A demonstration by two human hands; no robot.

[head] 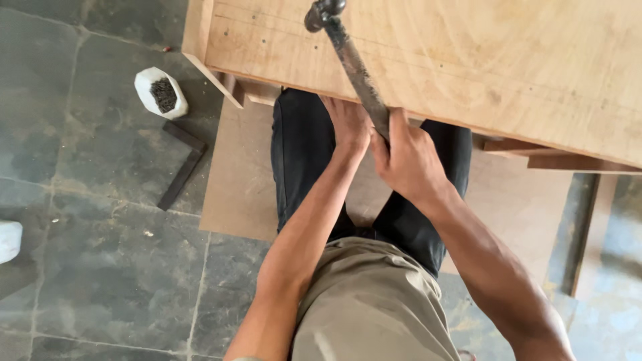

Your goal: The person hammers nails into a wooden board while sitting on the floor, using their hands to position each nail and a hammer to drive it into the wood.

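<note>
I see the right hand (409, 160) fisted around the hammer (354, 63) handle, head raised toward 11 o'clock over the board (508, 60). Left hand (348, 124) presses flat, fingers together, against the board's edge.

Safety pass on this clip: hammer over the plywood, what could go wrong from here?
1. The left hand rests at the plywood edge beside the hammer shaft; a glancing blow could likely hit its fingers.
2. The right hand grips the shaft low, so the head may wobble.
3. The open tub of nails on the floor could be kicked over.
</note>
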